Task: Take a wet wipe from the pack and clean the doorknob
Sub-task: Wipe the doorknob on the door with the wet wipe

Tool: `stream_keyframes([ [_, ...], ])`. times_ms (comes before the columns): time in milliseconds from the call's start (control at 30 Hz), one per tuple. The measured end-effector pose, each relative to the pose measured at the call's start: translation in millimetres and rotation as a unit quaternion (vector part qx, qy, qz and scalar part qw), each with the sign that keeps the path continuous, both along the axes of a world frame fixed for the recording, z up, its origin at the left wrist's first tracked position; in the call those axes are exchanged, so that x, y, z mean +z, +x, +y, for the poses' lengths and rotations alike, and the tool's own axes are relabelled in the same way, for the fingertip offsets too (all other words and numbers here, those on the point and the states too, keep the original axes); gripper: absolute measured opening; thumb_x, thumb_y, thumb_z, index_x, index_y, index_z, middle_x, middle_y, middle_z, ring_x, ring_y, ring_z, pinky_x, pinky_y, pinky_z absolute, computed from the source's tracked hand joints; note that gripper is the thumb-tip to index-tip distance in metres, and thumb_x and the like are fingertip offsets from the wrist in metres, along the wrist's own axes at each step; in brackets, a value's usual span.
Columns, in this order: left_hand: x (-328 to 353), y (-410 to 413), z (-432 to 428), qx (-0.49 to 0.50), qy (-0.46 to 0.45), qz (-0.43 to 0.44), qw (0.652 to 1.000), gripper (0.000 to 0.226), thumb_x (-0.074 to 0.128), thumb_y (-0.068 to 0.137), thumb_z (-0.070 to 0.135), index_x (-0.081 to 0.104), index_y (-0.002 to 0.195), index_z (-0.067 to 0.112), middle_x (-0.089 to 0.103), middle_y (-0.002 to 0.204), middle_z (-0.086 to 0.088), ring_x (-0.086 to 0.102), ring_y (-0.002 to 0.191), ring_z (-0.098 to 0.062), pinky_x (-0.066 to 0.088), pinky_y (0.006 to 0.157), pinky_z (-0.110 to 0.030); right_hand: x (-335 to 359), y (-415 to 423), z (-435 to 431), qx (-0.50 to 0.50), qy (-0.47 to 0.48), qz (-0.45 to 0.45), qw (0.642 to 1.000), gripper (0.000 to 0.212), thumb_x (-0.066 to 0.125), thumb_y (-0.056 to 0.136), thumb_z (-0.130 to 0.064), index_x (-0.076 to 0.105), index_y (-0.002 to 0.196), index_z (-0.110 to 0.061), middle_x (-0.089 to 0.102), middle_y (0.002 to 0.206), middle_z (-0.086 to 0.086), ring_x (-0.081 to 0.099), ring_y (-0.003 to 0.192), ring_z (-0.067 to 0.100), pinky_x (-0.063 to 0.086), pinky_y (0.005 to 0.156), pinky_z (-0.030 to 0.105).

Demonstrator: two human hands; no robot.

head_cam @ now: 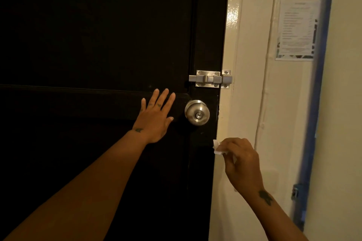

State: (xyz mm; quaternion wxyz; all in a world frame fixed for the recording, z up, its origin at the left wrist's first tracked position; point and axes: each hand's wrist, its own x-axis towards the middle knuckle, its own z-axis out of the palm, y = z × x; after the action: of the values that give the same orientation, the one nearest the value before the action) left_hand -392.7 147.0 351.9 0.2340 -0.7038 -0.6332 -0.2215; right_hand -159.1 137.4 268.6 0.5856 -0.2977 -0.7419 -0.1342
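A round brushed-steel doorknob [197, 112] sits on the right edge of a black door [98, 45]. My left hand [154, 117] lies flat on the door with fingers spread, just left of the knob and not touching it. My right hand [240, 162] is below and to the right of the knob, in front of the cream door frame. It pinches a small crumpled white wet wipe [217, 147] between thumb and fingers. The wipe is clear of the knob. The wipe pack is not in view.
A steel slide bolt [210, 79] is mounted above the knob, bridging door and cream frame [231, 45]. A printed paper notice [296, 31] hangs on the wall to the right. A blue pipe [313, 113] runs down the wall further right.
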Motion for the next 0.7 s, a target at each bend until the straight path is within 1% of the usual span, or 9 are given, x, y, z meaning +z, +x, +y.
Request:
stream_keyframes([
  [67,1.8,0.1,-5.1,0.0,-0.002,-0.007,1.0,0.065,0.036,0.098,0.033,-0.007,0.147,0.026,-0.015,0.158,0.001,-0.017,0.144,-0.023,-0.004,0.116,-0.047,-2.5,5.5,-13.8,0.056,-0.071,0.073,0.993,0.026,0.066,0.074,0.008,0.067,0.074,-0.017,0.067,0.078,-0.002,0.058,0.075,0.006,0.043,0.069,0.005],
  [167,-10.1,5.3,-24.6,-0.006,0.014,-0.023,1.0,0.057,0.036,0.098,0.032,0.01,0.147,0.024,-0.011,0.159,0.0,-0.013,0.145,-0.022,-0.002,0.117,-0.047,-10.0,11.5,-37.0,0.146,-0.23,0.179,0.945,0.026,0.066,0.078,-0.001,0.065,0.076,-0.027,0.066,0.082,-0.009,0.061,0.075,0.01,0.051,0.062,0.013],
  [267,-45.4,21.0,-56.0,-0.084,-0.007,-0.149,0.985,0.047,0.044,0.096,0.028,0.034,0.141,0.024,0.008,0.159,0.001,0.001,0.147,-0.021,0.008,0.119,-0.045,-26.3,16.3,-55.0,0.198,-0.315,0.235,0.898,0.018,0.062,0.08,-0.004,0.066,0.079,-0.021,0.066,0.083,-0.001,0.06,0.076,0.017,0.051,0.063,0.017],
  [333,-73.2,35.2,-80.7,-0.152,-0.083,-0.339,0.925,0.038,0.05,0.093,0.022,0.048,0.132,0.023,0.036,0.149,-0.001,0.029,0.14,-0.019,0.029,0.112,-0.034,-38.3,16.2,-70.0,0.229,-0.351,0.26,0.87,0.014,0.06,0.081,-0.004,0.066,0.078,-0.016,0.066,0.08,0.001,0.061,0.072,0.011,0.049,0.062,0.014],
  [400,-98.9,48.3,-103.8,-0.204,-0.161,-0.483,0.836,0.031,0.051,0.093,0.017,0.057,0.123,0.02,0.059,0.123,0.002,0.055,0.118,-0.015,0.046,0.088,-0.017,-53.5,15.0,-82.8,0.245,-0.386,0.278,0.845,0.014,0.058,0.083,-0.004,0.066,0.077,-0.015,0.066,0.075,-0.002,0.061,0.067,0.004,0.049,0.061,0.013],
  [433,-111.6,53.9,-112.9,-0.214,-0.181,-0.509,0.814,0.029,0.051,0.093,0.016,0.059,0.12,0.021,0.062,0.11,0.007,0.061,0.104,-0.011,0.047,0.075,-0.009,-61.2,13.6,-88.5,0.246,-0.4,0.284,0.836,0.015,0.057,0.084,-0.004,0.066,0.077,-0.015,0.067,0.072,-0.004,0.061,0.065,0.003,0.049,0.06,0.013],
  [467,-123.7,59.4,-120.5,-0.215,-0.193,-0.516,0.806,0.027,0.051,0.092,0.017,0.06,0.117,0.023,0.063,0.102,0.013,0.062,0.092,-0.005,0.046,0.064,-0.006,-69.4,12.4,-93.7,0.242,-0.412,0.289,0.83,0.017,0.057,0.084,-0.005,0.066,0.076,-0.016,0.067,0.069,-0.007,0.061,0.063,0.002,0.049,0.059,0.013],
  [533,-143.1,68.3,-132.1,-0.204,-0.209,-0.521,0.802,0.024,0.052,0.091,0.02,0.061,0.112,0.03,0.063,0.095,0.017,0.061,0.078,-0.002,0.044,0.055,-0.004,-86.9,10.1,-101.8,0.226,-0.428,0.299,0.822,0.019,0.057,0.085,-0.006,0.067,0.073,-0.017,0.065,0.066,-0.008,0.06,0.06,0.003,0.048,0.058,0.015],
  [700,-179.5,77.5,-150.9,-0.186,-0.298,-0.518,0.78,0.031,0.054,0.091,0.03,0.058,0.121,0.024,0.066,0.109,0.004,0.061,0.071,-0.004,0.04,0.048,0.0,-120.4,6.8,-120.2,0.201,-0.475,0.326,0.792,0.022,0.057,0.085,-0.004,0.069,0.072,-0.017,0.065,0.069,0.002,0.059,0.06,0.01,0.048,0.055,0.02],
])
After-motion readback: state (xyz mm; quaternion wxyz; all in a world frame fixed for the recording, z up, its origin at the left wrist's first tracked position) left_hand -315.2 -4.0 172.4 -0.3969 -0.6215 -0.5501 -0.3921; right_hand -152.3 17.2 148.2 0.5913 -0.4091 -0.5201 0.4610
